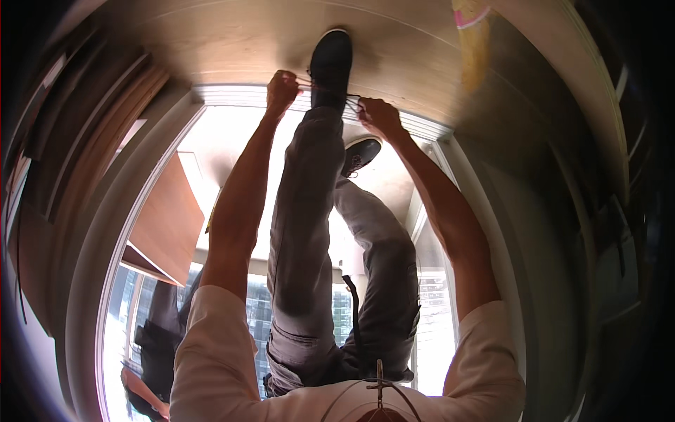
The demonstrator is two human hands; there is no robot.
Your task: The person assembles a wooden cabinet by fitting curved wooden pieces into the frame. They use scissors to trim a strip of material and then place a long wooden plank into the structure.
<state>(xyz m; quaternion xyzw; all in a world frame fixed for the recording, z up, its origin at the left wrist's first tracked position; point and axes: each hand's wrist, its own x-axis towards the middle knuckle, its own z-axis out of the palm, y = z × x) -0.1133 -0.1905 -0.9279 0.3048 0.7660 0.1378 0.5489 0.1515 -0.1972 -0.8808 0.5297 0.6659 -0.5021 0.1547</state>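
Note:
A dark shoe (331,60) is on my left foot, which is stretched forward onto the floor. My left hand (283,91) is at the left of this shoe, its fingers closed on a thin shoelace. On the other side my right hand (380,117) pinches a dark shoelace (354,96). Both laces run out sideways from the shoe's front, and their crossing is too small to make out. Set further back is my other dark shoe (362,156), with its own lace showing. Grey trousers (302,232) cover both legs.
A pale door sill (232,96) crosses beneath the forward foot, with door frames on both sides. Wooden panels (165,218) stand at the left. Another person in dark clothes (160,337) is at the lower left. A yellowish object (474,53) lies at the upper right.

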